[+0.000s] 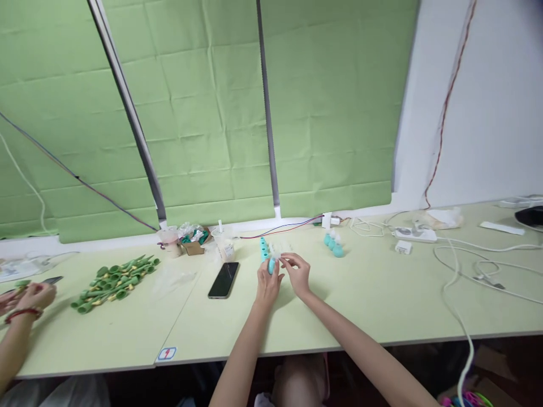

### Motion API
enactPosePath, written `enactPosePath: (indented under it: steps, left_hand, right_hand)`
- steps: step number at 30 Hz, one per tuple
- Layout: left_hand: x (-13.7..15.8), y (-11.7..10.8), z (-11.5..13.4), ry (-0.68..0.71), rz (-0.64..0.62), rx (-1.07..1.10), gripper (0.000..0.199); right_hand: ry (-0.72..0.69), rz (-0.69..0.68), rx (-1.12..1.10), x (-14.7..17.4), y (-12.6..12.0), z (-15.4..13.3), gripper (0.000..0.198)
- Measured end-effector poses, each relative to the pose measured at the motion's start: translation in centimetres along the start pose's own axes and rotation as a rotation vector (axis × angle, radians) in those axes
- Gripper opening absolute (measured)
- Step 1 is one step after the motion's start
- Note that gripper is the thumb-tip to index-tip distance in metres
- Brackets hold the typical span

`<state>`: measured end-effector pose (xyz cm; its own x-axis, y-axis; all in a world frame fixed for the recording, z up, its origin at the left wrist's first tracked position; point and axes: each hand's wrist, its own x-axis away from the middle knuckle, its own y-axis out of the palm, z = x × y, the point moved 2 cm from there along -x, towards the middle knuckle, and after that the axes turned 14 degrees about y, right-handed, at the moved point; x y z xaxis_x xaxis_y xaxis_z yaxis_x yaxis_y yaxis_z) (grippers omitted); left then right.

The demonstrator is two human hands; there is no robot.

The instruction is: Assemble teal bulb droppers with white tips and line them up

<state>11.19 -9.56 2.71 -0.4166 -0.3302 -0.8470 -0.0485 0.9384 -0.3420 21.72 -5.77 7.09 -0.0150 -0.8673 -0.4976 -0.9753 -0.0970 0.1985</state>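
My left hand (267, 282) is closed around a small turquoise bottle (271, 265), held upright just above the table. At the bottle's top, my right hand (299, 274) pinches a small whitish translucent piece (275, 255), partly hidden by the fingers. Just behind my hands stands a row of turquoise bottles (263, 249). Beside that row lie several translucent pieces (288, 246), too faint to make out well. Off to the right, a short line of turquoise bottles (337, 250) has whitish tops on at least some of them.
A black phone (223, 280) lies left of my hands. Further left are a pile of green tubular parts (114, 282) and a co-worker's hands (31, 297). Cups (223, 247) and a small cardboard box (195, 243) stand behind. White cables (456, 282) and a power strip (413, 234) occupy the right side.
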Motion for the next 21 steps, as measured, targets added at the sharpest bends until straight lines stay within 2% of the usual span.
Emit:
enactPosePath:
  steps: [7, 13, 21]
  left_hand:
    - [0.0, -0.3, -1.1, -0.084, 0.016, -0.095, 0.051]
    - [0.4, 0.6, -2.0, 0.093, 0.098, -0.161, 0.047]
    - [-0.3, 0.4, -1.7, 0.118, 0.121, -0.191, 0.048]
  right_hand:
    - [0.138, -0.054, -0.158, -0.3, 2.7, -0.1, 0.022]
    - [0.224, -0.214, -0.251, -0.9, 2.0, 0.6, 0.020]
    - [0.197, -0.306, -0.248, -1.0, 1.5, -0.1, 0.018]
